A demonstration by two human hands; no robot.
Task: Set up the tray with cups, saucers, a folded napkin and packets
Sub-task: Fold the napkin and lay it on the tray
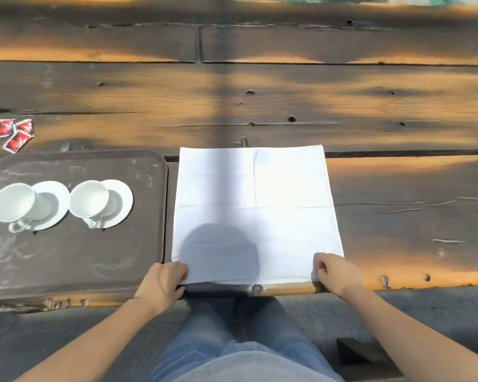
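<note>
Outdoor seating, by the look: a weathered plank table (287, 106) with knotholes, streaked by sun and shadow.

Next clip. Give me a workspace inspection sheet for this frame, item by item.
Surface: plank wooden table, part sunlit, part shaded.
Job's things: tray at the left, carrying left cup on left saucer and right cup on right saucer; napkin unfolded flat on the table beside the tray's right rim; three red packets on the table beyond the tray's far left corner.
Clutter: nothing seen.
Hands: left hand grips the napkin's near left corner; right hand grips its near right corner.
Cables: nothing seen.
Surroundings: the person's jeans below the table edge; dark object at lower right, unclear what it is.
</note>
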